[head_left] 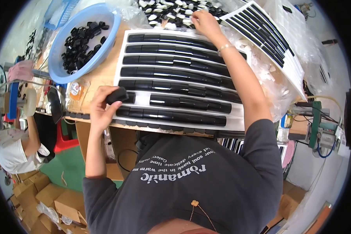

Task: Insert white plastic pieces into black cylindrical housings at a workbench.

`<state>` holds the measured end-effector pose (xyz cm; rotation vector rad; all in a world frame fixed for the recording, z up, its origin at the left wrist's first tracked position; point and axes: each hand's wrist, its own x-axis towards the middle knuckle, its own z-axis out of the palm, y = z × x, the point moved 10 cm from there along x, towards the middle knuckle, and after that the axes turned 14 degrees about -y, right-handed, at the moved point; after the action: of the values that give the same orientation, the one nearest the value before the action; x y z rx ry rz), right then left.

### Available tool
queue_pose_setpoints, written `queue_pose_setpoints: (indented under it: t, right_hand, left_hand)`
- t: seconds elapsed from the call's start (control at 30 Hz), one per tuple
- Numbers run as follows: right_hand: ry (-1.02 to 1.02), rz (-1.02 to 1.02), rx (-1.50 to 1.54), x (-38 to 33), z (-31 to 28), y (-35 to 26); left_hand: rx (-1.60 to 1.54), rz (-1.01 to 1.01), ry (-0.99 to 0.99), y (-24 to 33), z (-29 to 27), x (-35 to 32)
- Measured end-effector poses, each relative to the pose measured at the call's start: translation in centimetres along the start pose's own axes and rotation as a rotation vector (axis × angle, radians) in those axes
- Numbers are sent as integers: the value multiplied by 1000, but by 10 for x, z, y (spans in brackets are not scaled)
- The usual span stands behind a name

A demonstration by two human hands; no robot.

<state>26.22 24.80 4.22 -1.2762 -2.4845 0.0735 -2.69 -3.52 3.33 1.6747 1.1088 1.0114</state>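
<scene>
Black and rounded, the piece (117,94) is pinched in the left hand (102,107), above the left end of the tray (143,98). Well apart, the right hand (206,25) is at the pile (160,14); its grip cannot be told.

green floor (70,169), red stool (66,146), wooden table (102,75)

I'm in a small factory workshop. My wooden surface (109,64) carries a white tray (237,110) with 7 rows of black parts (160,73), a blue basin (57,64) of loose ones, and a heap of black and white pieces (171,13). Cardboard boxes (39,181), a green-framed machine (315,121) and another person (15,156) surround me.
</scene>
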Motion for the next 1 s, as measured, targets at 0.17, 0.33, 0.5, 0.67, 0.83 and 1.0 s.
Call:
queue_pose_setpoints:
  t: [0.17, 0.33, 0.5, 0.67, 0.83, 1.0]
  right_hand:
    - [-274, 182, -264, 29, 61, 39]
    - [-107, 166, -325, 22, 46, 27]
    - [298, 89, 96, -5, -28, 20]
    - [-56, 259, 938, -69, -32, 3]
    - [-371, 308, 1167, -154, -9, -47]
    - [-592, 319, 1472, -211, 24, -114]
  left_hand:
    - [444, -54, -108, -5, 25, -2]
    - [665, -18, -168, -9, 42, 6]
    - [723, 1, -279, -12, 68, 22]
    - [783, -35, -346, -16, 80, 22]
    - [799, 167, -434, 9, 110, 33]
    - [896, 355, -732, 15, 155, 44]
